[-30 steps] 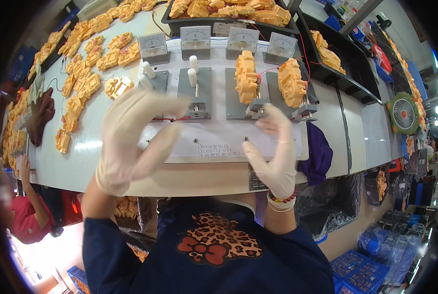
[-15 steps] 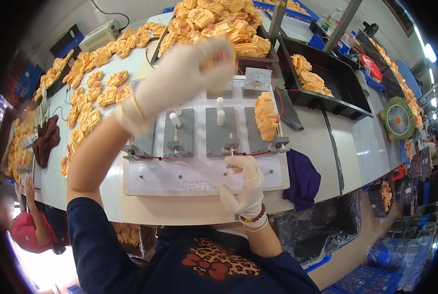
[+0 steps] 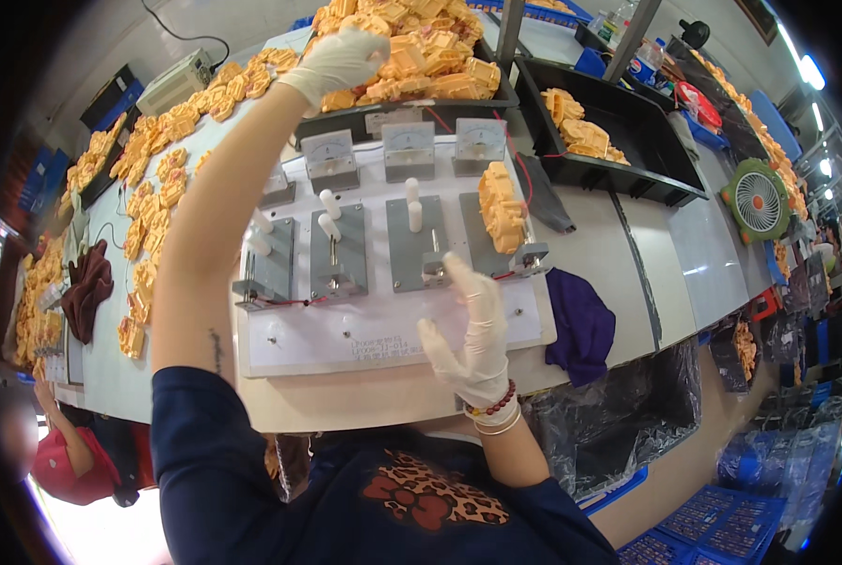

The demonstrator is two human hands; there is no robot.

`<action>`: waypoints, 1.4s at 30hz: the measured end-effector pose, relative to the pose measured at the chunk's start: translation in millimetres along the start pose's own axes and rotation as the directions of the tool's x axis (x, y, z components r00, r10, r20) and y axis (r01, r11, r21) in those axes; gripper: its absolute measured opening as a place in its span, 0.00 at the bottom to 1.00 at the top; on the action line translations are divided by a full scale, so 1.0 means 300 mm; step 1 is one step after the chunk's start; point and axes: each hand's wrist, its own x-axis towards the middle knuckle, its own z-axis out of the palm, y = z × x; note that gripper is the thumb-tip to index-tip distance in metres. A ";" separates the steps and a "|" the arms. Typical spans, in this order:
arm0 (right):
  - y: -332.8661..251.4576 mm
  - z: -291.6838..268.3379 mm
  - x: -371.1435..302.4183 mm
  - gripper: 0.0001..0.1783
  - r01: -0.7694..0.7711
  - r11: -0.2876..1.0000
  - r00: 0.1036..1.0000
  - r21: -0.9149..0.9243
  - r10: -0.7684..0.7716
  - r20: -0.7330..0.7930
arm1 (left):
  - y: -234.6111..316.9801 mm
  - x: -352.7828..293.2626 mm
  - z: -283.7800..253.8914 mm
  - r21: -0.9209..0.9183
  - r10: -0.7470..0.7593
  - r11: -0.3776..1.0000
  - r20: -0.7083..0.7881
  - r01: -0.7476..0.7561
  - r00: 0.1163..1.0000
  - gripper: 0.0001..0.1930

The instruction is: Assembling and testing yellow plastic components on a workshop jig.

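Your left hand (image 3: pixel 341 66), grip unclear, likely works the bin (image 3: pixel 468 105)'s left edge. Next, your right hand (image 3: pixel 475 337), fingers apart, probably needs parts (image 3: pixel 421 62).

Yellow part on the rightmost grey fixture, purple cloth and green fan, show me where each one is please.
Yellow part (image 3: pixel 502 209): head view, middle of its body.
Purple cloth (image 3: pixel 579 328): head view, middle of its crumpled surface.
Green fan (image 3: pixel 758 201): head view, hub at the centre of its grille.
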 end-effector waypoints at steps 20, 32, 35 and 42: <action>0.175 -0.181 -0.119 0.08 -0.121 0.873 0.972 -0.473 0.006 -0.237 | 0.550 -1.222 -0.114 -0.436 -0.429 0.869 -0.428 0.235 0.795 0.05; 0.152 -0.240 -0.118 0.06 -0.334 0.935 0.933 -0.118 0.310 -0.185 | 0.552 -1.190 -0.063 -0.777 -0.747 0.503 -0.170 0.380 0.643 0.07; 0.152 -0.255 -0.116 0.05 -0.355 0.930 0.929 -0.096 0.340 -0.143 | 0.552 -1.191 -0.064 -0.799 -0.764 0.473 -0.162 0.370 0.625 0.06; 0.156 -0.262 -0.117 0.05 -0.355 0.932 0.932 -0.070 0.346 -0.106 | 0.552 -1.192 -0.067 -0.796 -0.759 0.475 -0.153 0.376 0.633 0.06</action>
